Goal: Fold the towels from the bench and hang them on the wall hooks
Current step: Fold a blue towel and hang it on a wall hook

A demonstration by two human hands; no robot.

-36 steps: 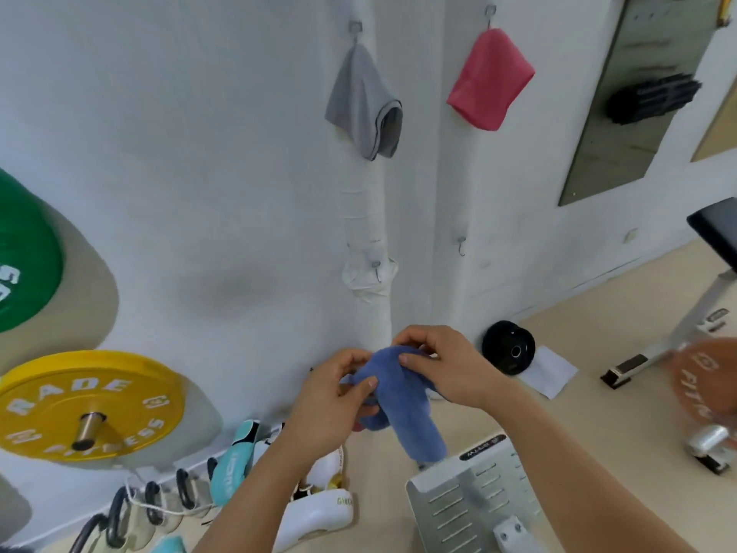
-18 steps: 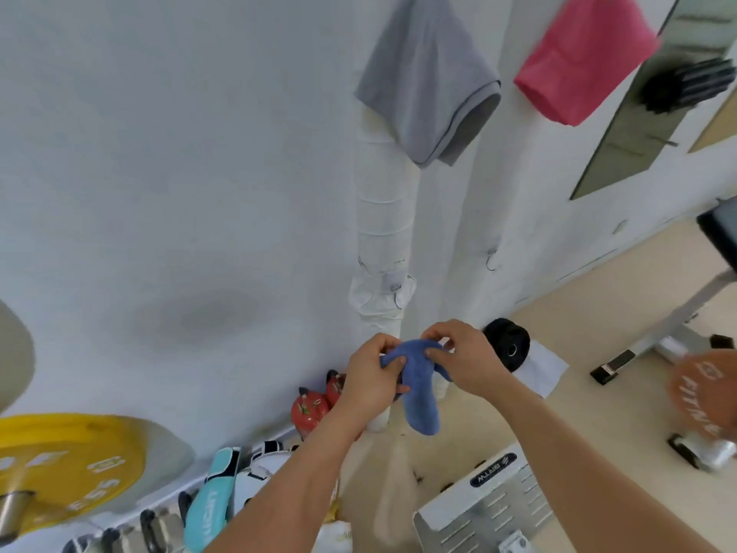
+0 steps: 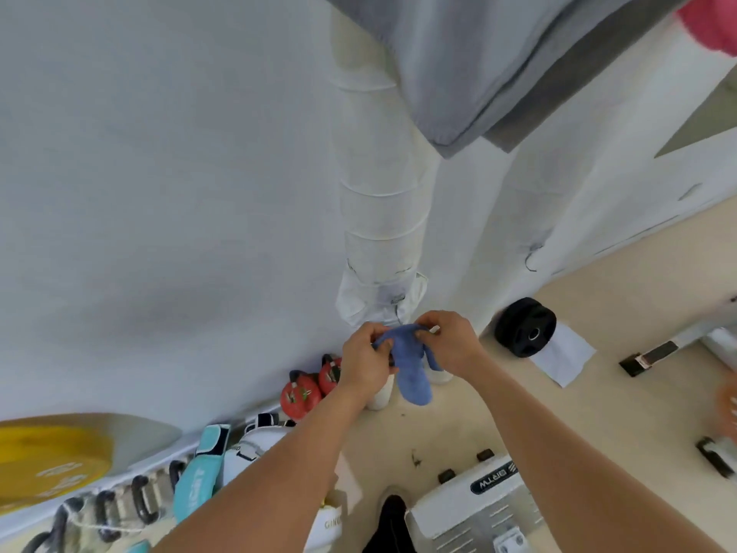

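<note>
Head view, looking down a white wall (image 3: 159, 193) to the floor. Both hands are up near frame center, at the foot of a wrapped white pipe (image 3: 381, 217).

Left hand (image 3: 365, 363) pinches the left side of the blue towel (image 3: 412, 373), fingers curled round the fabric. Right hand (image 3: 450, 343) grips the towel's top right edge, thumb and fingers closed on it. Towel is bunched between the two hands, with a folded tail hanging below them.

A small wire hook (image 3: 397, 309) sits on the pipe just above the hands; cannot tell whether the towel touches it. A second hook (image 3: 532, 257) is on the wall to the right, bare.

Grey towel (image 3: 478, 65) hangs large at the top of the frame. Pink towel (image 3: 714, 25) clips the upper right corner.

Lower left: yellow weight plate (image 3: 48, 461), teal pad (image 3: 201, 472), row of black handles (image 3: 119, 508). Two red kettlebells (image 3: 307, 393) stand against the wall, left of the hands. Black plate (image 3: 524, 327) right of center, resting on a white sheet (image 3: 566, 359). White machine base (image 3: 474, 512) at the bottom edge.
</note>
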